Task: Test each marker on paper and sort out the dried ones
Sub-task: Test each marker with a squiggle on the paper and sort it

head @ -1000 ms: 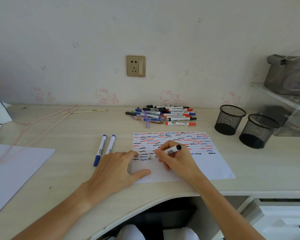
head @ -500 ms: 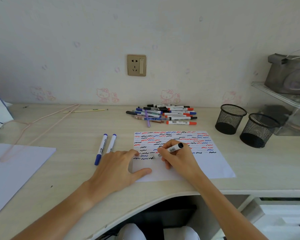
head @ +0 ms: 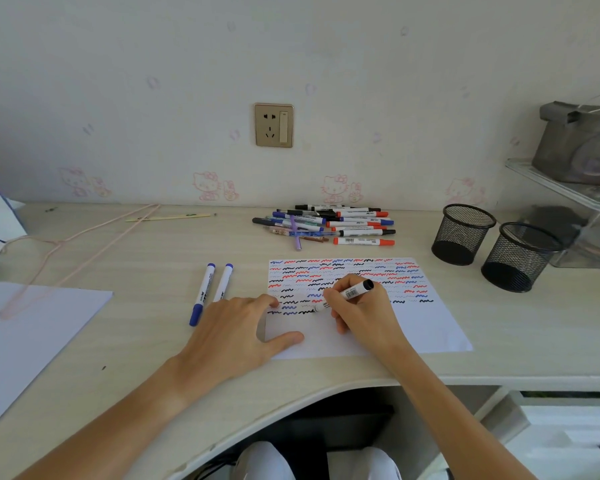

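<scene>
Just below the centre of the frame, a black marker [head: 347,295] is pinched in the curled fingers of the right hand [head: 362,311], its tip set on the sheet of paper [head: 430,327] at the lowest row of squiggles. The long axis of the marker runs diagonally: the writing end points to the lower left, the black cap end to the upper right. The left hand [head: 236,332] is laid flat with fingers spread, its thumb and fingertips pressed on the left edge of the paper so that the sheet is held on the bench [head: 146,341].

The marker is judged light, stiff and smooth-barrelled, so a pinch low on the barrel near the tip is best for control. The paper is thin and likely to slide unless it is pinned.

Two blue markers [head: 211,293] lie side by side left of the paper. A pile of markers [head: 329,225] rests above the sheet, and two mesh cups [head: 492,245] stand at the right.
</scene>
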